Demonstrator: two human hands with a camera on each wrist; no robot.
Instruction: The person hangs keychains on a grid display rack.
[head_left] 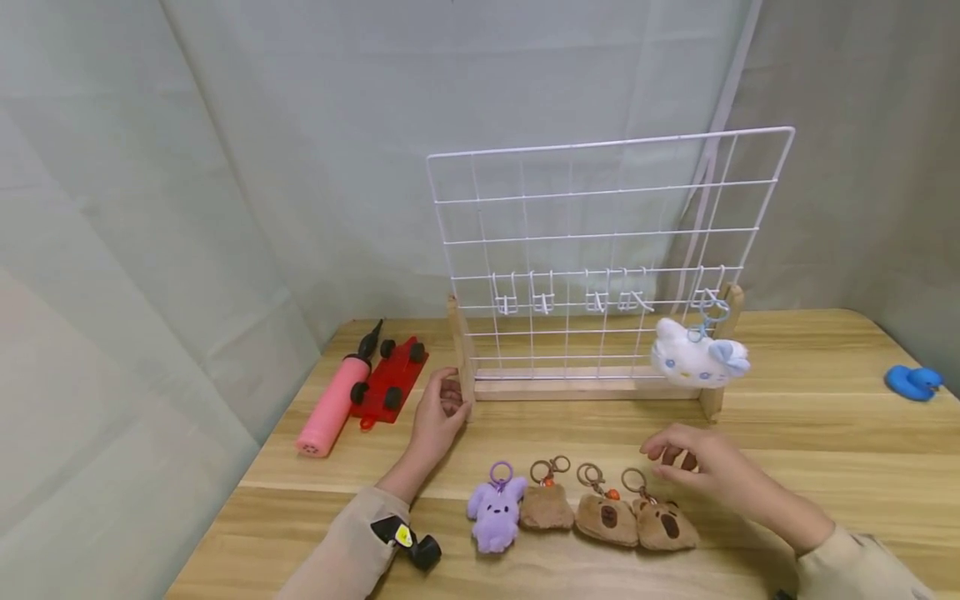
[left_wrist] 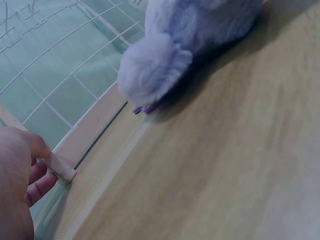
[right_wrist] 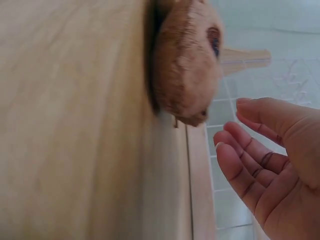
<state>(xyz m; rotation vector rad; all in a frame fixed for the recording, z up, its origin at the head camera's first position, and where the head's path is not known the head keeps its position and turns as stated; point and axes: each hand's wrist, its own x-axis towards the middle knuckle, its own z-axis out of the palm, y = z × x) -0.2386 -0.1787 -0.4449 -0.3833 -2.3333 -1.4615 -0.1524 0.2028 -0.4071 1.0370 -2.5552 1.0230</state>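
A white wire grid rack (head_left: 570, 238) stands in a wooden base, with several hooks along its lower part. My left hand (head_left: 438, 411) holds the base's left wooden foot (left_wrist: 64, 170) between thumb and fingers. A white plush cat-head keychain (head_left: 686, 358) hangs from the rightmost hook by a blue ring. In front lie a purple plush keychain (head_left: 496, 517) and three brown plush keychains (head_left: 607, 518) with metal rings. Above and beside the rightmost brown keychain (right_wrist: 187, 65), my right hand (head_left: 708, 462) hovers with loosely bent fingers and nothing between them.
To the left lie a pink hand pump (head_left: 335, 406) with a black nozzle and a red toy car chassis (head_left: 390, 381) with black wheels. A blue rubber duck (head_left: 912, 382) sits near the table's right edge. Pale curtains (head_left: 300, 150) hang behind and at the sides.
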